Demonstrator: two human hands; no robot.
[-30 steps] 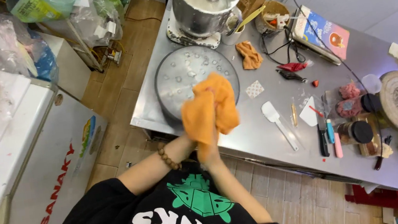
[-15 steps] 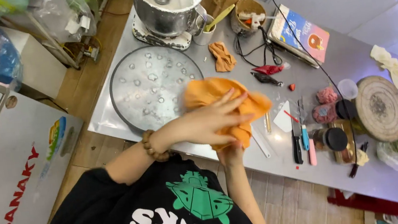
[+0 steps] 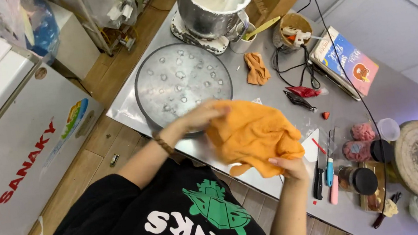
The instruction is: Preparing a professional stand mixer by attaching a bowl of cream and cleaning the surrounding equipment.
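Over the bench's (image 3: 271,64) near edge, both hands grip an orange cloth (image 3: 253,134): the left hand (image 3: 202,116) is closed on its upper part, the right hand (image 3: 290,166) pinches its lower hem. A round metal tray (image 3: 180,81) lies beside it. A blue-and-pink rectangular package (image 3: 346,60) lies at the far edge.

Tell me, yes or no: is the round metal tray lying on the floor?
No. The round metal tray lies on the steel counter, beside the mixer bowl.
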